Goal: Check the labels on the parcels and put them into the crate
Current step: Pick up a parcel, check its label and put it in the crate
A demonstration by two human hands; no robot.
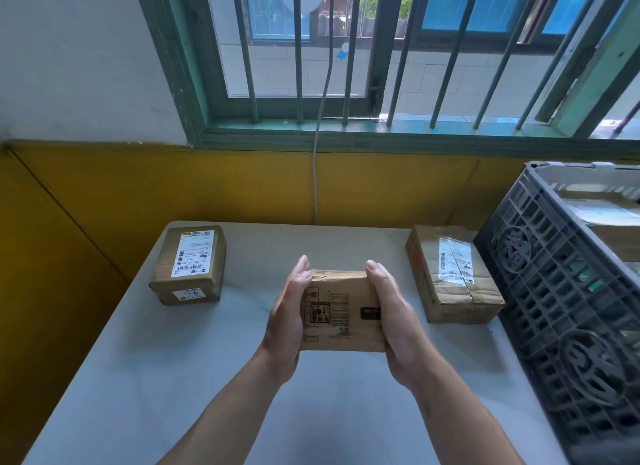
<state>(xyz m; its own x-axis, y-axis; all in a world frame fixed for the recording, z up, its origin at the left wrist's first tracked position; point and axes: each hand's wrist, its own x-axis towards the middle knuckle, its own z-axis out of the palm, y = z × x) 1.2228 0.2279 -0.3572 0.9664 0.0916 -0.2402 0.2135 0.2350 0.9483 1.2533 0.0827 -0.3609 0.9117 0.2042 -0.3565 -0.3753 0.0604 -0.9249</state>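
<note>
The held parcel, a brown cardboard box, is up off the tabletop over its middle, with its printed barcode and handling symbols facing the camera. The left hand clamps its left side and the right hand its right side. Each thumb lies along an upper edge, and the fingers go out of sight behind the box.

A strip of bare tabletop lies on either side of the hands. At the far left corner the left parcel sits close to the left edge, with a white label on top and a smaller sticker on its near face. Toward the far right the right parcel, crumpled and taped, lies flat with its label up. Its right end is just beside the wall of the dark lattice crate; whether they touch cannot be told. The crate runs along the right edge of the tabletop, and cardboard parcels show inside it. The near half of the tabletop is bare apart from the forearms.

Behind the far edge stand a yellow wall, a hanging grey cable and a green barred window.
</note>
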